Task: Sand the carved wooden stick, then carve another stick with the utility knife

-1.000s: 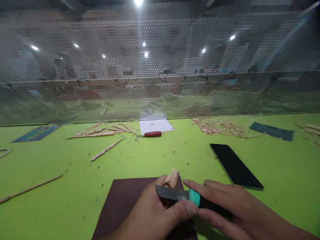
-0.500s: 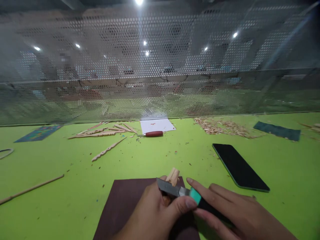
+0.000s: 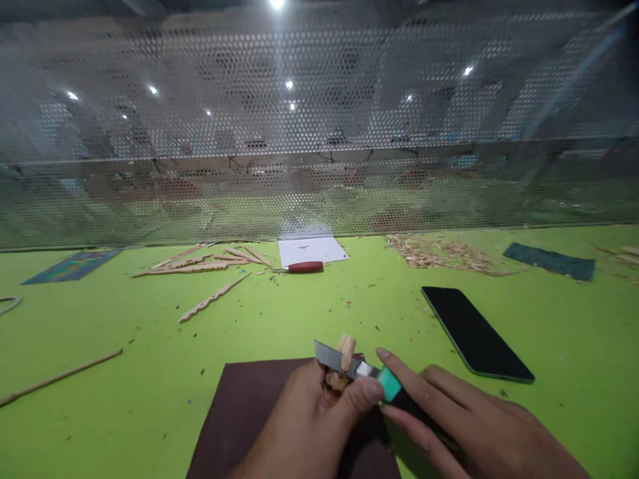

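My left hand (image 3: 309, 419) is closed around a short pale wooden stick (image 3: 345, 351), whose tip pokes up past the fingers. Its thumb presses on the back of a knife blade. My right hand (image 3: 469, 426) grips the knife (image 3: 357, 369) by its teal and black handle, index finger stretched along it. The steel blade lies across the stick near its tip. Both hands hover over a dark brown sheet (image 3: 249, 419) on the green table (image 3: 150, 372).
A black phone (image 3: 474, 332) lies to the right. Carved sticks (image 3: 210, 299), a red-handled tool (image 3: 304, 267) and white paper (image 3: 312, 251) lie farther back. Wood shavings (image 3: 439, 254) and a dark strip (image 3: 549, 261) sit at the back right. A perforated metal screen (image 3: 319, 133) walls the rear.
The blade has slid forward along the stick toward its tip. Less of the stick shows beyond the blade. Both hands shifted slightly forward.
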`<state>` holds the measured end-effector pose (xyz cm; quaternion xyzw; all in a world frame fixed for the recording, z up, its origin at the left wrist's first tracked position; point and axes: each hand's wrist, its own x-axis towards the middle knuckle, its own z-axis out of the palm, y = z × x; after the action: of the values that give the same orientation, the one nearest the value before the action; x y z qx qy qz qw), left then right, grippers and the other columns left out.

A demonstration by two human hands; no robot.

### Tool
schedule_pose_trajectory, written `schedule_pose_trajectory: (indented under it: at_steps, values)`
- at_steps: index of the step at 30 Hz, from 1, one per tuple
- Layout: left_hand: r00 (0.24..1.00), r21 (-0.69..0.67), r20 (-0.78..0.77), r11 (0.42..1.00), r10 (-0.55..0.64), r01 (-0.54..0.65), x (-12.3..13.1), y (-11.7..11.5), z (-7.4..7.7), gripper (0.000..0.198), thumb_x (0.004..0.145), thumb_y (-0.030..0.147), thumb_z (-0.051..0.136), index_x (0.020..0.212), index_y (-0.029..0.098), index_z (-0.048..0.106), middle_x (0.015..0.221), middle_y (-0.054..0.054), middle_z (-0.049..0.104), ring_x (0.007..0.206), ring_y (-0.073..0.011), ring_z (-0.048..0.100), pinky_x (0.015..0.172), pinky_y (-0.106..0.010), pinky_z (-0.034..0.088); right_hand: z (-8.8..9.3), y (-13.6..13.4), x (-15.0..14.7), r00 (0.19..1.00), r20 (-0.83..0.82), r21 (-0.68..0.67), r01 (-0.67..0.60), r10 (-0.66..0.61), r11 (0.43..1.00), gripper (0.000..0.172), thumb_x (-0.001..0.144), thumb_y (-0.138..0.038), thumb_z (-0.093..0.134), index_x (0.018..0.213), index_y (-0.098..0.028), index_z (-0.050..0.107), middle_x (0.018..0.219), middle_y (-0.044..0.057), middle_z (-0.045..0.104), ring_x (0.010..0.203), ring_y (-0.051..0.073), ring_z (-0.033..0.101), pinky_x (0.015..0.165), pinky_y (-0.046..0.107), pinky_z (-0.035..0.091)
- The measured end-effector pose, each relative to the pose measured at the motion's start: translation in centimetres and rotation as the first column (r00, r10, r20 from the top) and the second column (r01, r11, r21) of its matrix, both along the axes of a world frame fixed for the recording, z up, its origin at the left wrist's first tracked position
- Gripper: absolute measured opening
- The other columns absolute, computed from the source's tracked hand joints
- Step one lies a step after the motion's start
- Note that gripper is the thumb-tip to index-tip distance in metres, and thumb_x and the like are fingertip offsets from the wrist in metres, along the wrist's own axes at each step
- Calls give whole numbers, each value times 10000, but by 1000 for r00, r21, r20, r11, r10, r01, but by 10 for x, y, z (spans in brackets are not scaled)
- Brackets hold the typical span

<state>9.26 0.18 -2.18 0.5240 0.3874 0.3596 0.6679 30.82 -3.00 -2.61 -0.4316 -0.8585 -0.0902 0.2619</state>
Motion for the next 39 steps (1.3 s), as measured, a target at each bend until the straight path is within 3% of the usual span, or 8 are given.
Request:
schedule_pose_trajectory:
  at_steps: [7, 12, 16, 19, 26, 31, 36, 39]
  values:
    - [1000, -35, -5, 999, -6, 6, 2, 3, 7, 418, 877, 590, 727, 883, 174, 686, 822, 2, 632, 885, -187, 562, 884, -286, 439, -1, 10, -5, 993, -66, 40, 105, -102, 994, 426, 1066, -475, 466, 1334, -250, 710, 839, 95, 763, 669, 217, 727, 529, 280, 583]
    - [999, -63, -40, 998, -20, 17, -5, 1, -1, 404, 927, 579, 678, 781, 205, 629, 705, 48, 523, 677, -130, 438, 803, -261, 418, 3, 22, 2, 986, -106, 19, 132, -130, 991, 425, 1026, -491, 526, 1326, -261, 721, 900, 109, 784, 759, 260, 751, 586, 337, 617]
    - [986, -109, 163, 993, -34, 52, -2, 4, -11, 348, 912, 527, 725, 794, 209, 651, 734, 35, 570, 755, -139, 525, 874, -262, 432, 9, 37, 13, 981, -145, -45, 125, -130, 991, 411, 1025, -452, 533, 1343, -260, 710, 995, 116, 802, 852, 291, 776, 650, 391, 653]
    - [980, -121, 197, 992, 0, 25, -1, 4, -16, 310, 898, 520, 745, 962, 220, 700, 825, 5, 646, 896, -176, 603, 949, -299, 450, 9, 45, 19, 977, -179, -113, 97, -116, 989, 402, 1045, -413, 497, 1340, -235, 704, 1114, 129, 800, 932, 311, 787, 723, 443, 676]
    - [999, -120, -23, 992, -45, 41, -15, 1, -12, 568, 910, 618, 678, 1304, 223, 570, 647, 49, 594, 553, -133, 559, 580, -235, 488, 11, 40, 20, 965, -229, -188, 86, -128, 978, 369, 1042, -437, 500, 1248, -234, 728, 1174, 129, 789, 1011, 319, 778, 824, 480, 669]
    - [993, -104, 18, 987, -120, 121, -12, -2, -6, 542, 931, 661, 624, 1221, 208, 554, 526, 75, 539, 441, -113, 510, 471, -206, 435, 11, 37, 17, 961, -257, -251, 40, -106, 967, 364, 1047, -432, 494, 1295, -267, 703, 1196, 104, 779, 1021, 286, 766, 833, 436, 656]
    - [993, -112, 85, 990, -81, 90, -8, -1, -8, 484, 935, 616, 658, 1176, 213, 541, 632, 71, 568, 440, -80, 524, 474, -187, 471, 13, 37, 18, 958, -264, -274, 36, -111, 961, 374, 1042, -441, 510, 1313, -270, 702, 1202, 102, 777, 1020, 285, 765, 830, 421, 654]
    - [979, -158, 178, 979, -98, 126, -8, 1, -10, 472, 957, 626, 617, 1190, 232, 503, 663, 92, 536, 367, -37, 399, 380, -147, 393, 15, 37, 19, 966, -237, -287, 29, -100, 958, 385, 1047, -434, 500, 1320, -255, 705, 1215, 115, 775, 1037, 287, 764, 843, 422, 653]
